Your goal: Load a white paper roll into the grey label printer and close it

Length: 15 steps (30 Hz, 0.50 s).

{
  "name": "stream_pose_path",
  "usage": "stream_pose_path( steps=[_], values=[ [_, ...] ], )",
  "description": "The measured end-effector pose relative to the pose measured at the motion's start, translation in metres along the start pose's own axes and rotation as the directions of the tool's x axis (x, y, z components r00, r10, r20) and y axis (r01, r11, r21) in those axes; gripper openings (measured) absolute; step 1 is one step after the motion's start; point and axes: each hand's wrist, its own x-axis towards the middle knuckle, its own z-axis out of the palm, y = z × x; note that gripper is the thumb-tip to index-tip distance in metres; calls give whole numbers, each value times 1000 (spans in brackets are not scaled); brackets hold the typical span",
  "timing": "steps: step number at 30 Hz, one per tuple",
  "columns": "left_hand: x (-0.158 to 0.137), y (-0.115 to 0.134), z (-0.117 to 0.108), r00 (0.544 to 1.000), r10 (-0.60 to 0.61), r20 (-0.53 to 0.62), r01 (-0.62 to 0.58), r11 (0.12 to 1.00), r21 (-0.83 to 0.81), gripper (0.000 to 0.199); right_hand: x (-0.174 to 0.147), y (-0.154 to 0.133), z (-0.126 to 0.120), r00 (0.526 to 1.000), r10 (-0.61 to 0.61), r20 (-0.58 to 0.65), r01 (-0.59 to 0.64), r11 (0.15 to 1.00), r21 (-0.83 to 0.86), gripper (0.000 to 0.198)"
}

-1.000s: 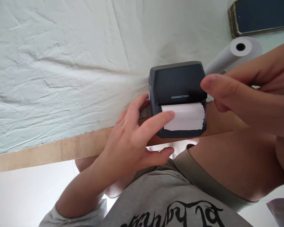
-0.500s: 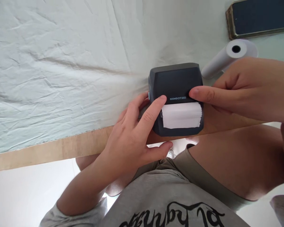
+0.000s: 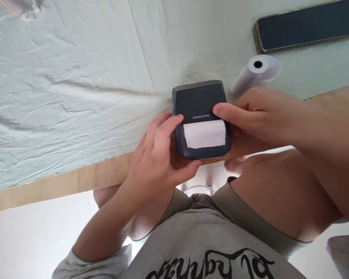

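Observation:
A dark label printer (image 3: 202, 101) marked NIIMBOT is at the table's near edge, held between both hands. A strip of white paper (image 3: 205, 134) comes out of its slot and lies over the front part. My left hand (image 3: 154, 155) grips the printer's left side, index fingertip on the top beside the paper and thumb by the near edge. My right hand (image 3: 258, 116) grips the right side, thumb on the lid next to the lettering; its other fingers are mostly hidden beneath.
A white paper roll (image 3: 246, 79) with a dark core lies just beyond my right hand. Farther back right is a phone (image 3: 305, 27) in a case. Pale wrinkled cloth (image 3: 75, 93) covers the table, whose bare wooden edge (image 3: 64, 174) shows. A clear object (image 3: 26, 8) sits top left.
Both hands and the printer appear shifted slightly left and up in view. The roll and phone also appear farther left, and the clear object has come into view.

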Motion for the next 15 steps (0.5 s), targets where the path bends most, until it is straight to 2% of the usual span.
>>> stream_pose_path(
  steps=[3,5,8,11,15],
  values=[
    [-1,-5,0,999,-40,29,40,999,13,120,-2,14,6,983,-176,-47,179,980,84,132],
    [1,-8,-3,995,-61,75,57,997,50,123,-6,17,7,970,-218,-111,227,970,80,130],
    [4,-10,-9,985,-86,148,73,993,91,119,-10,15,7,955,-226,-194,238,970,41,119],
    [6,-6,-11,984,-104,147,89,991,103,122,-10,15,7,969,-176,-175,187,981,45,108],
    [7,-1,-12,978,-155,143,142,985,97,119,-7,17,8,967,-197,-162,211,975,75,112]
  ],
)
